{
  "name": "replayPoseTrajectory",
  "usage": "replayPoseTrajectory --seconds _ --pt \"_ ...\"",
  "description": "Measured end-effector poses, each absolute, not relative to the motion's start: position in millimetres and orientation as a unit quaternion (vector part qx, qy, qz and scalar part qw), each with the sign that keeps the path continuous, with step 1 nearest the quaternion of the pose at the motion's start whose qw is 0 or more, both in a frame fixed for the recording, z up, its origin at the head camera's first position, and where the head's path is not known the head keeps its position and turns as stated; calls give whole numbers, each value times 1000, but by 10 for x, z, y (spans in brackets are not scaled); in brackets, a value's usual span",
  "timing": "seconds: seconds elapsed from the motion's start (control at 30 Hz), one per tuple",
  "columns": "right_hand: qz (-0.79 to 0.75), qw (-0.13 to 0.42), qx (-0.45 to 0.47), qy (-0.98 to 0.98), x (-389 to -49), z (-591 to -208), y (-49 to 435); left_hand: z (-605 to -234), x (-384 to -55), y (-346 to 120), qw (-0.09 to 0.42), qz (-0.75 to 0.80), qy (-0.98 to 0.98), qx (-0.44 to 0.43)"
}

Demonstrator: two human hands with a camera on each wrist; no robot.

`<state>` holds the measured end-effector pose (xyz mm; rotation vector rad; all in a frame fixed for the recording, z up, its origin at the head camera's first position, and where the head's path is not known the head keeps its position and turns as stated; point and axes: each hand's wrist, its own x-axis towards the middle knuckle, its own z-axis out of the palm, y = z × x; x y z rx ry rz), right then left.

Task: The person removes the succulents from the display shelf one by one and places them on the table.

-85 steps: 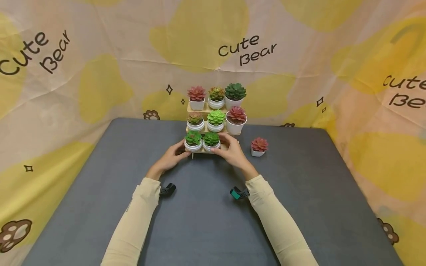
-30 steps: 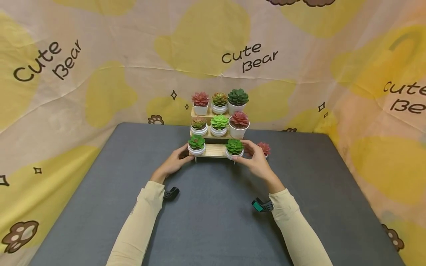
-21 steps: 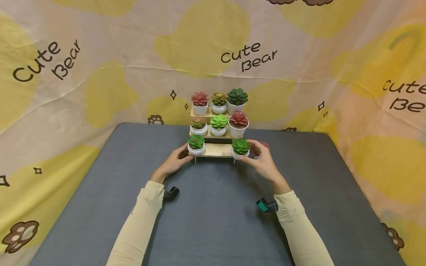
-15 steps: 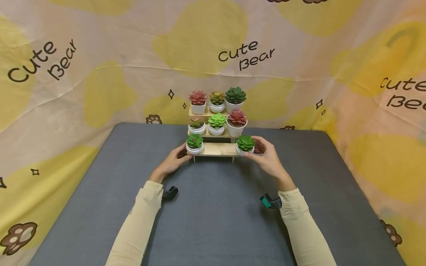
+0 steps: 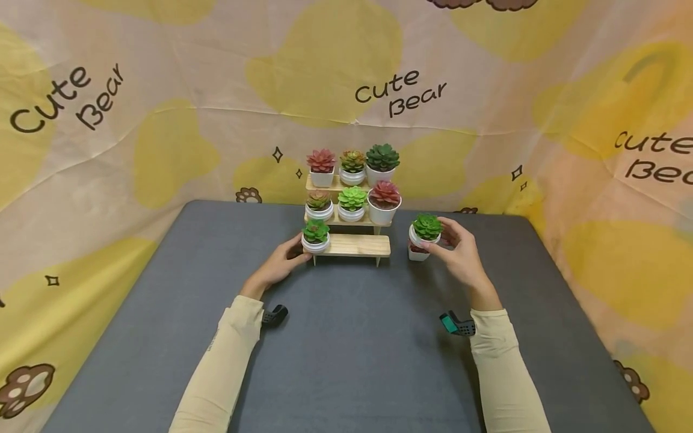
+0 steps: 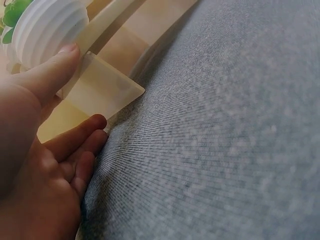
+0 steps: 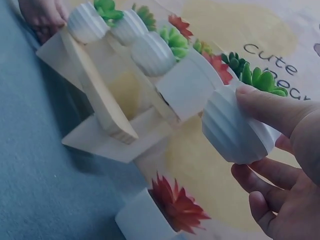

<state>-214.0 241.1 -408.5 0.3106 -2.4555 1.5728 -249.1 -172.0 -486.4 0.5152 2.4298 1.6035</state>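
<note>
Fingers point(image 7: 260, 107) of right hand point(image 5: 460, 255) wrapped round ribbed white pot point(image 7: 235, 132), held just right of wooden stand point(image 5: 354, 245), above red plant point(image 7: 177, 205). Likely light, rigid, smooth; best gripped by ribbed sides. Left hand point(image 5: 278, 264) steadying stand's left end, thumb against pot there.

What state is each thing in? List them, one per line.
Right hand: holds the green pot in the air, off the stand.
Left hand: steadies the stand at its left end.
Red pot: upright on the table, below the green pot.
Bottom step: one pot left.
</note>
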Motion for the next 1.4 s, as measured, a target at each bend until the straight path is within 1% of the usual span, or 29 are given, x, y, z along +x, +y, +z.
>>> replayPoseTrajectory --seconds 0.5,0.93,1.03,1.23,1.4 --pt "535 137 60 -831 -2213 -4107 2693 -4878 -2537 -1740 85 558 808 170" --pt "531 145 39 -834 -2239 -4223 2872 -4933 -2505 -1744 79 550 815 165" --pt "533 138 32 -834 -2254 -4251 2899 -4893 -2476 -1730 80 549 816 166" --pt "535 121 13 -836 -2264 -4319 2947 -4643 -2368 -1687 84 533 823 177" --pt "518 108 -3 -848 -2262 -4406 2993 -4807 -2469 -1693 80 542 817 178"
